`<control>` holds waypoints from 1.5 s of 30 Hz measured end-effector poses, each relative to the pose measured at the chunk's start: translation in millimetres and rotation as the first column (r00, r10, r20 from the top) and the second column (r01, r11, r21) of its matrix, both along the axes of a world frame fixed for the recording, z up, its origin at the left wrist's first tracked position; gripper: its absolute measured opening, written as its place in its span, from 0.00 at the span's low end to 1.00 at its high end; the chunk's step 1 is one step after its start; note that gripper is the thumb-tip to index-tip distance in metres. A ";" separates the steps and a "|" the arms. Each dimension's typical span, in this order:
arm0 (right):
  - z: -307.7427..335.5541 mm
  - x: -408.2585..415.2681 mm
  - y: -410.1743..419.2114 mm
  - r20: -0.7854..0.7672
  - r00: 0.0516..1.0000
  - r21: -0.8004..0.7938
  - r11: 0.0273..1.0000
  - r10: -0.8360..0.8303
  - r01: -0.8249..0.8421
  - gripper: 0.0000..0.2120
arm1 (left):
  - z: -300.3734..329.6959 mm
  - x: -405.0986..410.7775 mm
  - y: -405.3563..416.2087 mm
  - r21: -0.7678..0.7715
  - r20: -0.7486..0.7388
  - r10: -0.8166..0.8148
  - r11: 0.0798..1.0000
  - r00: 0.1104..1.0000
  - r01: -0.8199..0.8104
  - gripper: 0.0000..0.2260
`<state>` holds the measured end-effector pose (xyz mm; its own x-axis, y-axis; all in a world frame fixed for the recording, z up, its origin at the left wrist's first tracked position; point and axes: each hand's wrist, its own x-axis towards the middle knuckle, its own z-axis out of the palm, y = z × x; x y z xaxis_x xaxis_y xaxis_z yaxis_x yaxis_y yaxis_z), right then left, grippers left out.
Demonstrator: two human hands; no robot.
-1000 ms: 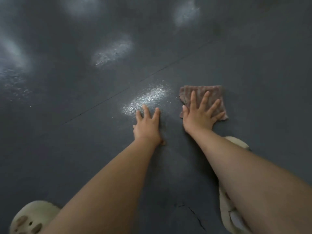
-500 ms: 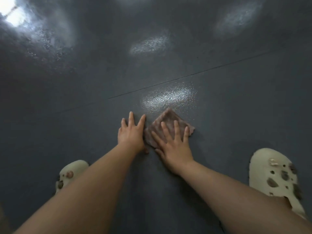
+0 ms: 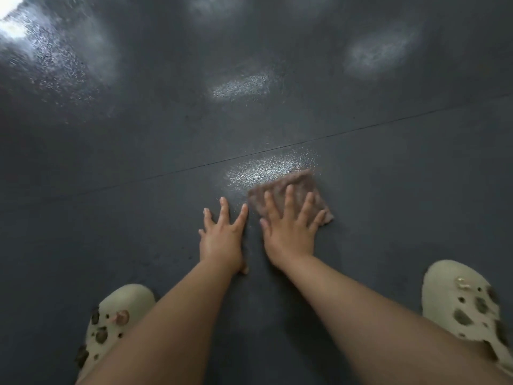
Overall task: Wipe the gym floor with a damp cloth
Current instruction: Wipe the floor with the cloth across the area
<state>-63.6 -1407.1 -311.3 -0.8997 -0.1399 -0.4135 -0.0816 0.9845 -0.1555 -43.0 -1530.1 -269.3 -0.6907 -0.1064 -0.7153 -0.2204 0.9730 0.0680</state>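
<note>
Cloth (image 3: 301, 191): is lying flat on the gym floor (image 3: 111, 218), just this side of the floor seam (image 3: 333, 138), touching the near edge of a glare patch (image 3: 266, 170).
Right hand (image 3: 290, 232): is pressing down on the cloth with fingers straight and spread; palm heel is resting on bare floor behind the cloth's near edge.
Left hand (image 3: 222, 240): is bracing flat on the floor just beside the right hand, fingers spread, holding nothing.
Handling: cloth is appearing soft, limp and light; likely to be bunching if pushed from one corner.
Hold point: flat palm pressure over the cloth's centre is judged best.
Clogs: left clog (image 3: 111, 323) and right clog (image 3: 466, 307) are standing at the floor's near corners of view, well apart from the cloth.
</note>
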 end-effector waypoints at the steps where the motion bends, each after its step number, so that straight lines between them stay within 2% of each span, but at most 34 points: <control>1: -2.3 7.9 -1.2 -0.042 0.992 0.007 0.993 0.115 -0.115 0.26 | -0.8 -0.2 -0.7 -0.002 -0.004 -0.005 1.000 1.000 0.005 0.56; 4: -7.8 -0.4 21.0 -0.052 0.957 0.084 0.957 0.284 -0.279 0.28 | -2.5 0.3 -1.6 -0.008 -0.007 -0.028 1.000 1.000 0.027 0.56; 6: -9.6 -19.9 41.2 -0.068 0.947 0.102 0.946 0.315 -0.307 0.30 | -2.5 0.1 -2.1 -0.003 -0.012 -0.028 1.000 1.000 0.028 0.57; 10: -7.9 -45.5 59.3 -0.074 0.997 0.086 0.996 -0.028 0.034 0.27 | -3.0 0.9 -3.6 0.014 -0.031 -0.026 1.000 0.999 0.026 0.58; 16: -1.3 -26.4 14.3 -0.027 0.983 0.079 0.980 -0.183 0.185 0.27 | -3.3 6.4 -7.3 0.086 -0.093 0.021 0.996 0.995 -0.013 0.59; 18: 1.7 -12.6 -7.4 -0.022 0.986 0.048 0.985 -0.163 0.164 0.28 | -2.7 11.8 -13.9 0.168 -0.143 0.084 0.984 0.986 -0.060 0.58; 20: -3.5 9.4 -32.0 -0.039 0.995 0.010 0.996 -0.092 0.092 0.28 | -2.2 20.0 -25.1 0.305 -0.195 0.205 0.942 0.959 -0.139 0.50; 22: -3.5 34.9 -56.0 -0.041 0.999 0.000 1.000 0.011 -0.011 0.29 | 1.4 28.1 -39.8 0.442 -0.256 0.322 0.878 0.912 -0.186 0.39; 24: -3.7 58.4 -71.0 0.024 0.982 -0.019 0.983 0.185 -0.185 0.30 | 2.5 37.6 -54.8 0.477 -0.306 0.385 0.854 0.870 -0.210 0.34; 27: 12.4 66.4 -67.6 0.086 0.875 -0.087 0.878 0.477 -0.470 0.30 | -4.6 53.8 -67.8 0.306 -0.415 0.351 0.923 0.839 -0.235 0.27; 28: 18.6 60.4 -61.0 0.130 0.845 -0.136 0.853 0.519 -0.503 0.33 | -8.0 57.4 -67.7 0.249 -0.453 0.330 0.939 0.828 -0.238 0.27; 29: 24.0 53.5 -52.9 0.097 0.851 -0.181 0.850 0.517 -0.495 0.35 | -10.8 59.6 -64.8 0.208 -0.485 0.311 0.949 0.818 -0.238 0.26; 30: 27.5 47.4 -44.9 0.051 0.880 -0.211 0.866 0.473 -0.453 0.35 | -13.4 60.0 -60.0 0.188 -0.528 0.285 0.958 0.800 -0.217 0.26; 32: 26.3 40.3 -28.7 -0.053 0.953 -0.194 0.933 0.298 -0.302 0.28 | -21.5 59.2 -41.3 0.184 -0.568 0.191 0.977 0.800 -0.103 0.23; 34: 23.8 34.4 -12.9 -0.065 0.993 -0.173 0.979 0.100 -0.110 0.24 | -26.9 55.6 -17.0 0.157 -0.480 0.079 0.988 0.873 -0.003 0.25; 36: 22.1 31.0 -4.1 -0.066 0.998 -0.145 0.989 0.002 -0.011 0.24 | -33.9 52.0 -0.3 0.130 -0.361 0.020 0.991 0.932 0.029 0.30; 39: 15.6 29.3 -3.7 -0.112 0.994 -0.101 0.995 0.001 -0.012 0.25 | -44.1 51.0 -1.0 0.085 -0.291 -0.047 0.994 0.956 0.075 0.30; 43: 7.3 36.5 -16.7 -0.141 0.989 -0.068 0.997 0.038 -0.048 0.24 | -49.2 42.0 -39.1 -0.047 -0.365 -0.153 0.988 0.918 0.146 0.27; 45: 0.9 42.9 -18.8 -0.166 0.985 -0.047 0.998 0.040 -0.048 0.22 | -47.7 40.2 -73.0 -0.033 -0.324 0.042 0.998 0.945 -0.056 0.25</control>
